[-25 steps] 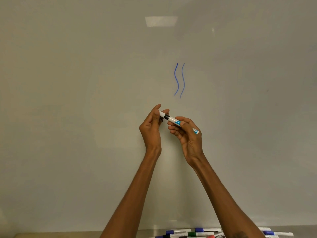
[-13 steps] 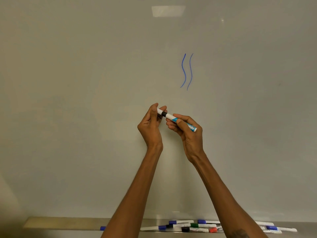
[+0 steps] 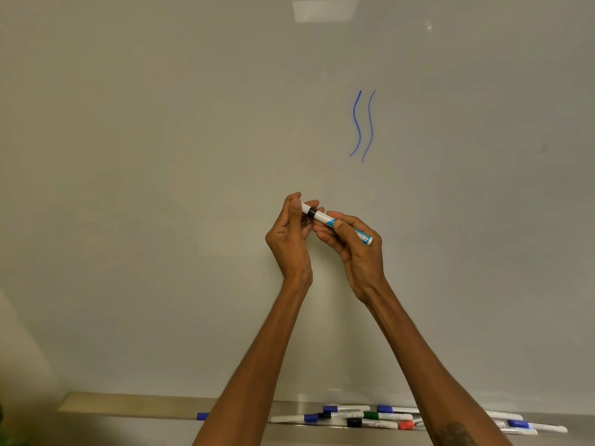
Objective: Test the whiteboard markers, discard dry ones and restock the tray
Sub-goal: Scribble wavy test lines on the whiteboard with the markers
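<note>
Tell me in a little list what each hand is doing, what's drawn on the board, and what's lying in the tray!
left hand: pinches the left end of the marker, near its black band
right hand: grips the same marker by its teal-labelled barrel
whiteboard: two wavy blue lines, up and right of the hands
tray: loose markers with blue, green, black and red caps, lying flat

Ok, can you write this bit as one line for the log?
marker: held in both hands | left hand: pinches one end | right hand: grips barrel | board: two blue lines | tray: more markers
</note>
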